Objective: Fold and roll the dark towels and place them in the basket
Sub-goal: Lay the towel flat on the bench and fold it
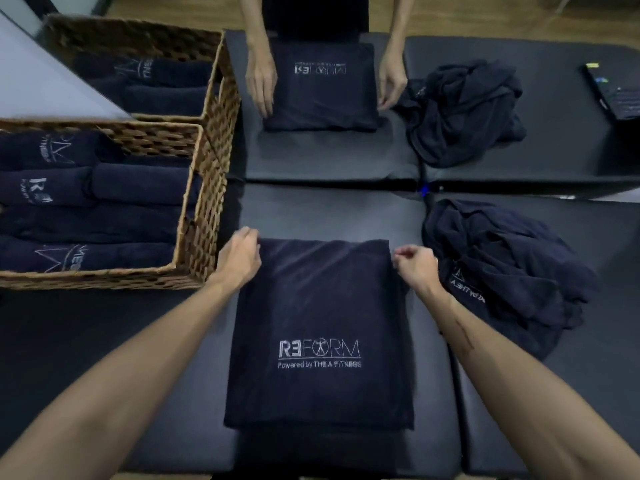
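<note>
A dark navy towel [318, 306] lies folded flat in front of me, its white logo facing up. My left hand [240, 252] grips its far left corner with curled fingers. At the far right corner, my right hand [415, 263] pinches the edge. A wicker basket [194, 237] stands to the left and holds several rolled dark towels [138, 183].
A second wicker basket [221, 81] with rolled towels stands behind the first. Across the black padded table [329, 157], another person's hands [261, 77] rest on a folded towel [322, 95]. Crumpled towel heaps lie at right [502, 271] and far right [464, 109]. A dark device [616, 95] sits at the right edge.
</note>
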